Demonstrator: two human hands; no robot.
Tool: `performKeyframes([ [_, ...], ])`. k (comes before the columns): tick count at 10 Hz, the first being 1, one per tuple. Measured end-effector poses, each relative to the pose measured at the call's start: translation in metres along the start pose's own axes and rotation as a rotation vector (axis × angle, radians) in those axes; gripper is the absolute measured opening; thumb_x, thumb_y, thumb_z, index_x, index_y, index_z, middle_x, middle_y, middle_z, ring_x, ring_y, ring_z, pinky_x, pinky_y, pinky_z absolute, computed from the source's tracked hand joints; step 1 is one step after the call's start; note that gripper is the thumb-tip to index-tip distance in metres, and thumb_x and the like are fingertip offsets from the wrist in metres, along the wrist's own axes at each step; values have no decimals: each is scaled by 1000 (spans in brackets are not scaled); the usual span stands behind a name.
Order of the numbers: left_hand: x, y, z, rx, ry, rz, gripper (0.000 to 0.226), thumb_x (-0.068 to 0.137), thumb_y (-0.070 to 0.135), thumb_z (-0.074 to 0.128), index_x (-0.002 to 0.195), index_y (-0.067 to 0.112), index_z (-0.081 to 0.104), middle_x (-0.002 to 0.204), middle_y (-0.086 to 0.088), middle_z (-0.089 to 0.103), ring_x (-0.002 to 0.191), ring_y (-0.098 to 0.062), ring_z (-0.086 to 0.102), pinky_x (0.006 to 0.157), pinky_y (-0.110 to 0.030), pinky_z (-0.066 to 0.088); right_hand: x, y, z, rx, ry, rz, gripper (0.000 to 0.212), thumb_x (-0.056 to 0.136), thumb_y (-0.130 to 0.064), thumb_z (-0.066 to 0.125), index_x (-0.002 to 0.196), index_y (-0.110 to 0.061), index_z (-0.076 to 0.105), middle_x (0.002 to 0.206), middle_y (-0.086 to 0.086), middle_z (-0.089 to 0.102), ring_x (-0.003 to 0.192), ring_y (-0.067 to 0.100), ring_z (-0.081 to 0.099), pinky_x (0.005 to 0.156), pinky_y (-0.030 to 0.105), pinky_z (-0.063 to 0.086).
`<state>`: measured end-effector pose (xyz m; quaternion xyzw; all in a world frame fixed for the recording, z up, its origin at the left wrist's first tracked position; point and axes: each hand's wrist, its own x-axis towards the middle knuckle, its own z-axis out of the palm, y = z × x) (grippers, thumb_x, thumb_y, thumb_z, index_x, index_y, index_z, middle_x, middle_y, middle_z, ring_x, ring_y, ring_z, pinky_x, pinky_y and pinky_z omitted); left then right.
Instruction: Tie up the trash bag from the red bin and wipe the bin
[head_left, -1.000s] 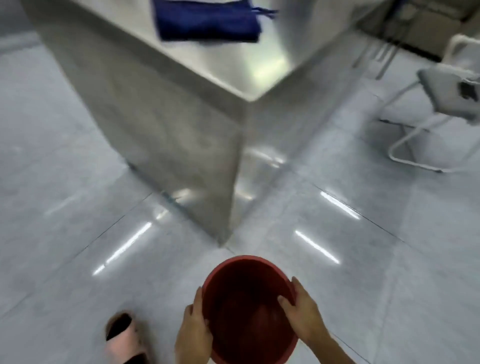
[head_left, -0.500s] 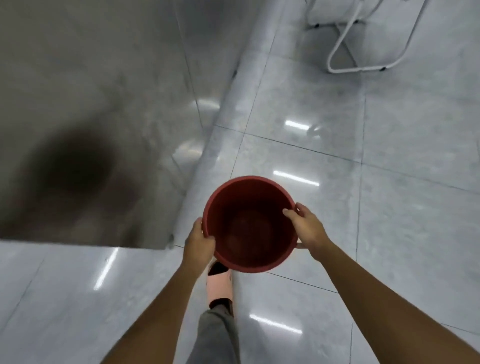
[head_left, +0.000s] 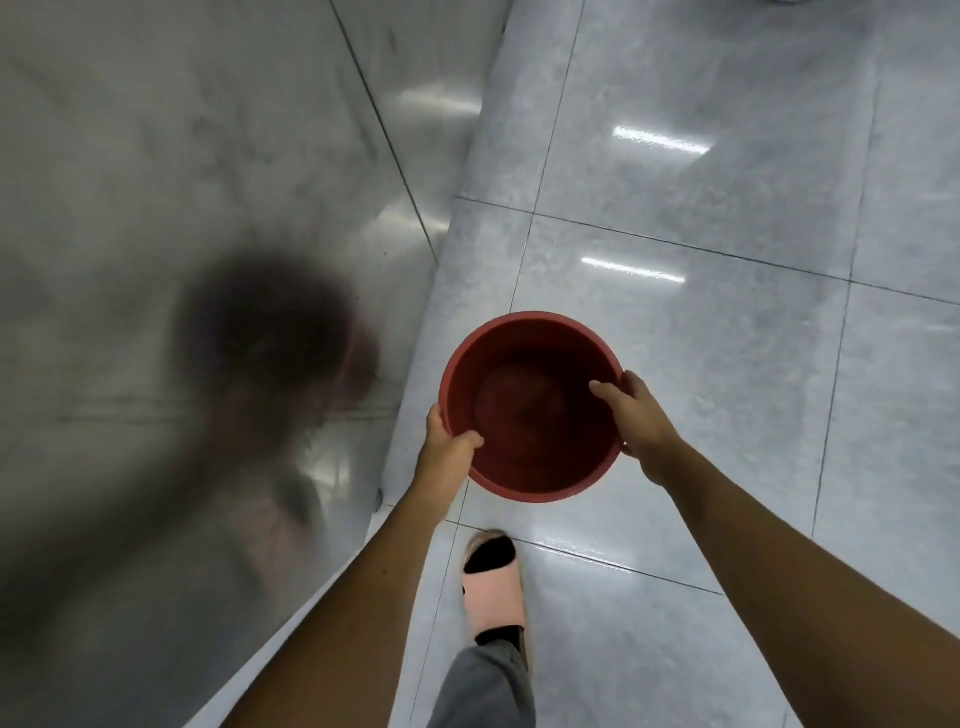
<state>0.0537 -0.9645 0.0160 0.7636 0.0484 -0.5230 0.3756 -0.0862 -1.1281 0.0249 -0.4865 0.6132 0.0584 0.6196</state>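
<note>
Since half a second ago the round red plastic bin (head_left: 530, 410) sits further out from me, the steel counter side (head_left: 171, 312) on my left fills more of the view, and the white chair frame is gone. Left hand (head_left: 448, 453) closed over the near-left rim, thumb inside. Right hand (head_left: 631, 418) clamped on the right rim, fingers hooked in. Bin held between both hands above the grey tiled floor (head_left: 727, 218), no bag in it. I judge the bag step over and the wipe pending. Next: set the bin down and fetch a cloth; none is visible.
</note>
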Motion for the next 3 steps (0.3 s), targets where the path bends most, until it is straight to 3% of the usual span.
performKeyframes([
  [2,-17,1,1,225,21,51,48,91,15,49,137,23,36,125,-5,56,100,-18,54,82,-29,47,-13,1,-6,-125,-5,-34,49,97,-37,48,142,-18,42,138,9,55,122,32,53,106,47,44],
  [3,-51,8,0,412,121,179,45,94,18,49,137,19,37,131,-8,54,106,-23,57,86,-32,49,-48,-6,-2,-317,49,-84,56,98,-33,45,149,-15,32,149,14,44,133,36,44,110,41,35],
])
